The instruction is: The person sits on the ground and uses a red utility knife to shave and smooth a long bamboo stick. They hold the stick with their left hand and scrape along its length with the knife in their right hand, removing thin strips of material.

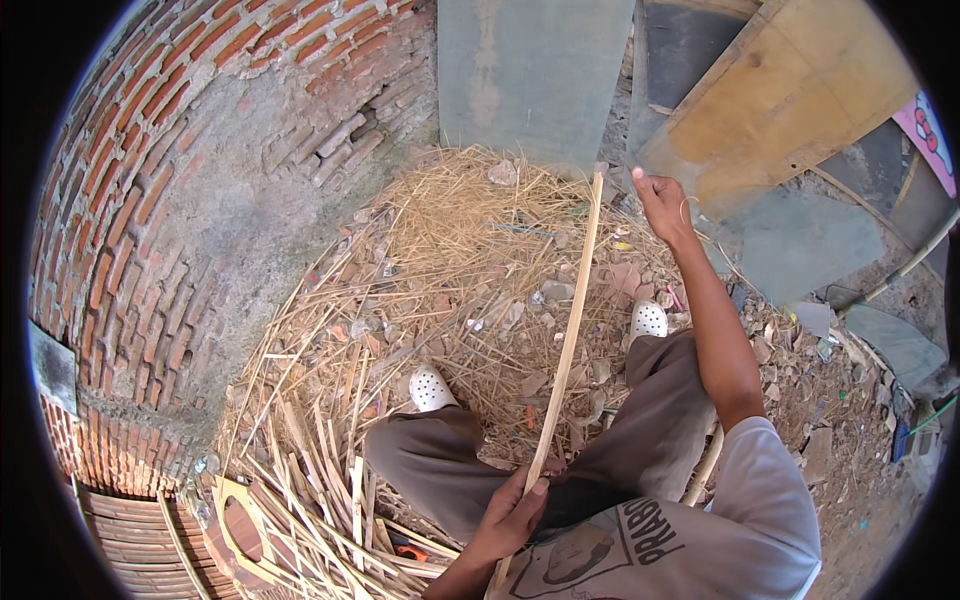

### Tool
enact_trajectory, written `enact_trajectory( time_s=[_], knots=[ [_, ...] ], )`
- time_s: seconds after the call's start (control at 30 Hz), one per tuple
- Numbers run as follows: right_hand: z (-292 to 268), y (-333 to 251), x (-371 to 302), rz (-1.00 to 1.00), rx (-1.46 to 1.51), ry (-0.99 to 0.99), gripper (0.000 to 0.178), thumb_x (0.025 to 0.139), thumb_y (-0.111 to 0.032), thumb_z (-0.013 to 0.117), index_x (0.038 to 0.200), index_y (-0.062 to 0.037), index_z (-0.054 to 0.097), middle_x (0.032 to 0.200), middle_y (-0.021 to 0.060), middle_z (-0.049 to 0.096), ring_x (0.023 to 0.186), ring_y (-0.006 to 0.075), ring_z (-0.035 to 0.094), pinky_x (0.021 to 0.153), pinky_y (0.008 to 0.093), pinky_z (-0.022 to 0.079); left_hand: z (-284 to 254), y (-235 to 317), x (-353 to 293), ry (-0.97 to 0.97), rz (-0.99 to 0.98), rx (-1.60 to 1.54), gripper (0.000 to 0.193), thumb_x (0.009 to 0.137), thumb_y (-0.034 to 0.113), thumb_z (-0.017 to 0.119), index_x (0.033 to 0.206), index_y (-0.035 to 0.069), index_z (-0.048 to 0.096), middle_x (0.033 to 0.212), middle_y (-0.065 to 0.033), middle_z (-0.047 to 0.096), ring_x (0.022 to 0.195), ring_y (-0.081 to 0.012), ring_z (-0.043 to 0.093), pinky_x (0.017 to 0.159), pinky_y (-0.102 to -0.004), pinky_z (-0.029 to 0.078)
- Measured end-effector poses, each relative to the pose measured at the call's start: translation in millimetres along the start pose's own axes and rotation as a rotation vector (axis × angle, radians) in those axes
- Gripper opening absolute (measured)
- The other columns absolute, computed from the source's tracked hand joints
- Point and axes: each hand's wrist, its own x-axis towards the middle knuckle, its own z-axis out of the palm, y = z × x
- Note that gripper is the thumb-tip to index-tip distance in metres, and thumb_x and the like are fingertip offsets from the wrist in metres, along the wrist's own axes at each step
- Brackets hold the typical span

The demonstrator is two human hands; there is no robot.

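Note:
A long, pale bamboo strip (pixel 570 350) slants up from my lap toward the far side. My left hand (pixel 512 518) is closed around its lower part, thumb along the strip, close to my shirt. My right hand (pixel 662 208) is stretched out beside the strip's far end, a small gap to its right. Its fingers are curled and the thumb points up; what it holds, if anything, is hidden. A thin pale loop (pixel 686 208) shows at the back of that hand. White clogs (pixel 430 388) are on my feet.
Many cut bamboo strips (pixel 330 480) are heaped at my left, with an orange-and-black tool (pixel 408 550) among them. Shavings and rubble (pixel 470 225) cover the ground ahead. A brick wall (pixel 150 230) rises on the left; grey and brown boards (pixel 780 90) lean at the back right.

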Motion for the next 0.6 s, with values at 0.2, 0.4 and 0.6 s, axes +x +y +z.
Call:
enact_trajectory(
  time_s=[0.2,0.4,0.6],
  knots=[
    [0,-45,-48,-0.395,-0.124,-0.021,0.067,0.085,-0.066,0.052,0.064,-0.0027,0.06,0.052,0.0152,0.049,0.054,0.0355,0.052,0.056,0.0428,0.043,-3,7,4,-0.002,0.029,0.04,0.035,0.104,0.019,0.041,0.133,0.001,0.045,0.059,0.009,0.035,0.049,0.0002,0.03,0.046,-0.0181,0.022],
    [-2,-46,-38,-0.315,-0.313,-0.143,0.068,0.08,-0.074,0.051,0.082,-0.0105,0.075,0.059,0.0135,0.061,0.064,0.0351,0.063,0.063,0.0452,0.048,-1,-3,0,0.105,0.064,0.283,0.029,0.103,0.018,0.044,0.127,0.003,0.051,0.063,0.0059,0.038,0.057,-0.0045,0.035,0.054,-0.0216,0.031],
    [13,-33,-22,-0.418,-0.354,-0.154,0.07,0.08,-0.075,0.051,0.078,-0.0095,0.074,0.06,0.0136,0.062,0.065,0.0346,0.063,0.064,0.0458,0.048,0,2,-3,0.154,0.055,0.41,0.025,0.102,0.018,0.046,0.121,0.004,0.054,0.067,0.0028,0.041,0.063,-0.0074,0.038,0.06,-0.0246,0.035]
  ],
)
